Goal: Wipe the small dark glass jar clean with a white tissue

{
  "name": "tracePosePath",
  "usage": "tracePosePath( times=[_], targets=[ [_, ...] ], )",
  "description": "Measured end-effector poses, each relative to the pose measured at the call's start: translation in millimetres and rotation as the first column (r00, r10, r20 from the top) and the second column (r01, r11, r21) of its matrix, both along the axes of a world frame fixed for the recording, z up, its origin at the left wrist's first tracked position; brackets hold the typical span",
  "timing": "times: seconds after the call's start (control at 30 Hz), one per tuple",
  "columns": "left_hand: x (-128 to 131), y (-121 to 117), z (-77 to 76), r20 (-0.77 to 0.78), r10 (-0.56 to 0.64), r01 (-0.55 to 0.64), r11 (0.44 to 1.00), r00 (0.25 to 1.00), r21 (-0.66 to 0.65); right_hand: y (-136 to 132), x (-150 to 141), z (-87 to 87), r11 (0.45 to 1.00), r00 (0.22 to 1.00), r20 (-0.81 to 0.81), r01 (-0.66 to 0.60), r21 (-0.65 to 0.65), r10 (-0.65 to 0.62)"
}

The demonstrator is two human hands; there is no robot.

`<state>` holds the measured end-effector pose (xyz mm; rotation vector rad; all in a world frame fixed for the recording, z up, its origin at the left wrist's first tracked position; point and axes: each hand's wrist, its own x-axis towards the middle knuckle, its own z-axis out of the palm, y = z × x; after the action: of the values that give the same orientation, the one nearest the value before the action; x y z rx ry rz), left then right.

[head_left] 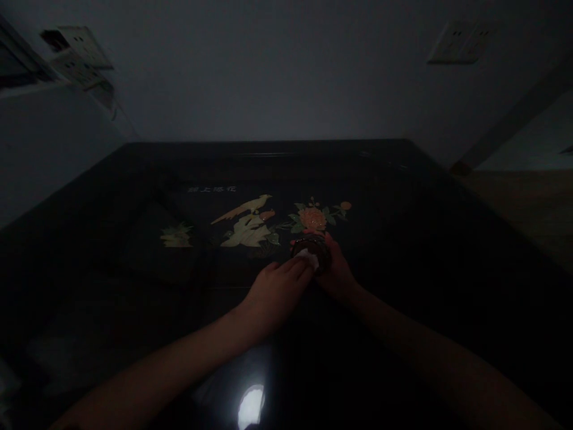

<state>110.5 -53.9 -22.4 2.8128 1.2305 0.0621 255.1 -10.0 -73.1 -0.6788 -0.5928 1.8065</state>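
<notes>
My right hand [339, 272] is wrapped around the side of a small round dark object with a beaded-looking rim [323, 246]; the dim light hides its exact kind. In my left hand [277, 292] the fingers are closed on a crumpled white tissue [308, 257], which touches the face of the round object. Both hands meet just above a glossy black tabletop [380, 239]. Behind them the top carries an inlaid picture of a bird [246, 207] on a pale rock and an orange flower [312, 218].
A pale wall [268, 71] stands at the table's far edge. Wall sockets [463, 42] sit at upper right, and more sockets [85, 48] at upper left. A bright reflection [251, 407] shines on the tabletop near me. The scene is very dark.
</notes>
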Motion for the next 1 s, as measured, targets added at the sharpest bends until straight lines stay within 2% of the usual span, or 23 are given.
tracePosePath(
  times=[0.13, 0.27, 0.43, 0.63, 0.73, 0.87, 0.93, 1.0],
  targets=[
    [-3.9, 4.4, -2.2, -0.056, -0.028, 0.032, 0.998, 0.998, 0.061, 1.2, 0.1, -1.2, 1.000, 0.999, -0.033, -0.006, -0.008, 0.005],
    [-3.7, 3.4, -7.1, 0.034, -0.021, 0.020, 0.999, 0.999, 0.031, 1.4, 1.1, -1.4, 1.000, 0.999, -0.023, -0.024, 0.004, 0.024],
    [1.6, 0.2, -3.6, 0.186, 0.036, -0.012, 0.992, 0.982, -0.127, 1.5, 0.0, -1.6, 1.000, 1.000, 0.009, 0.010, 0.015, -0.011],
    [6.0, 0.4, 9.8, 0.354, 0.132, -0.015, 0.948, 0.926, -0.317, -3.0, -1.5, 4.0, 0.999, 0.999, 0.048, 0.010, 0.043, -0.012],
    [4.7, 2.9, 15.7, 0.423, 0.235, -0.010, 0.883, 0.875, -0.468, -4.9, -1.8, 8.3, 0.998, 0.997, 0.080, -0.010, 0.068, 0.005],
    [4.7, 4.5, 14.5, 0.561, 0.384, 0.066, 0.781, 0.734, -0.621, -4.7, -2.7, 9.9, 0.998, 0.998, 0.062, 0.004, 0.063, -0.007],
    [6.2, 3.5, 10.6, 0.597, 0.420, 0.081, 0.769, 0.684, -0.634, -4.0, -2.8, 8.9, 0.999, 0.999, 0.048, 0.014, 0.052, -0.017],
    [7.9, 1.4, 6.4, 0.607, 0.417, 0.066, 0.786, 0.677, -0.614, -3.7, -2.5, 7.7, 0.999, 0.999, 0.047, 0.014, 0.044, -0.017]
  ],
)
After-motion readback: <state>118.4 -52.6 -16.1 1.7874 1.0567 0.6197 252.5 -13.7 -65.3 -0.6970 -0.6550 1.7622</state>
